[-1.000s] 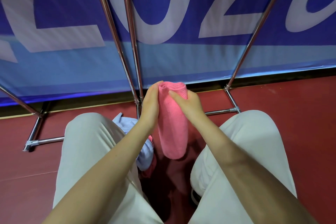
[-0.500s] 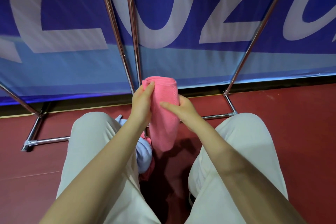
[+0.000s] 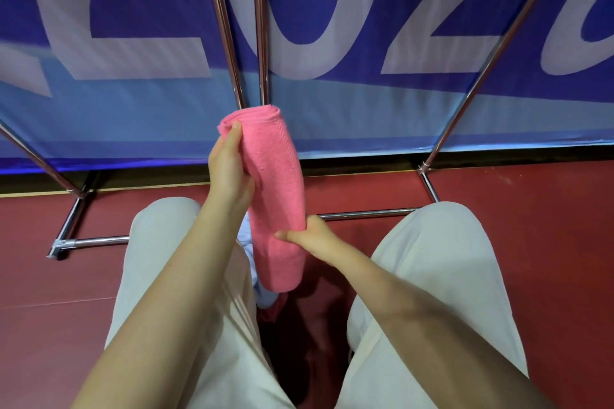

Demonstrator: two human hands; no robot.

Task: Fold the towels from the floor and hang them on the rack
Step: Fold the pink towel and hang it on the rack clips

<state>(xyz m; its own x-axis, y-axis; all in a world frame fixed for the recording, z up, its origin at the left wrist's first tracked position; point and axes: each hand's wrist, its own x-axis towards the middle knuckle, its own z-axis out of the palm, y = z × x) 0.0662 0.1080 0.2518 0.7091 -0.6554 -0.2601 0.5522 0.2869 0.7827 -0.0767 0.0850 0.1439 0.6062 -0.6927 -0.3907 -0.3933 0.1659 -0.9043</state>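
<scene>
A folded pink towel hangs lengthwise in front of me, between my knees. My left hand grips its upper left edge, thumb on the top fold. My right hand pinches the towel lower down on its right side. Below it, a light blue towel and a bit of another pink one lie on the red floor, mostly hidden by my left leg. The chrome rack rises right behind the held towel, its poles slanting upward.
The rack's base bars lie on the red floor in front of my knees, with feet at the left and right. A blue banner with large pale letters stands as a wall behind the rack.
My left hand has lifted the towel's top end higher. My right hand has slid down from near the top to the towel's lower part.
</scene>
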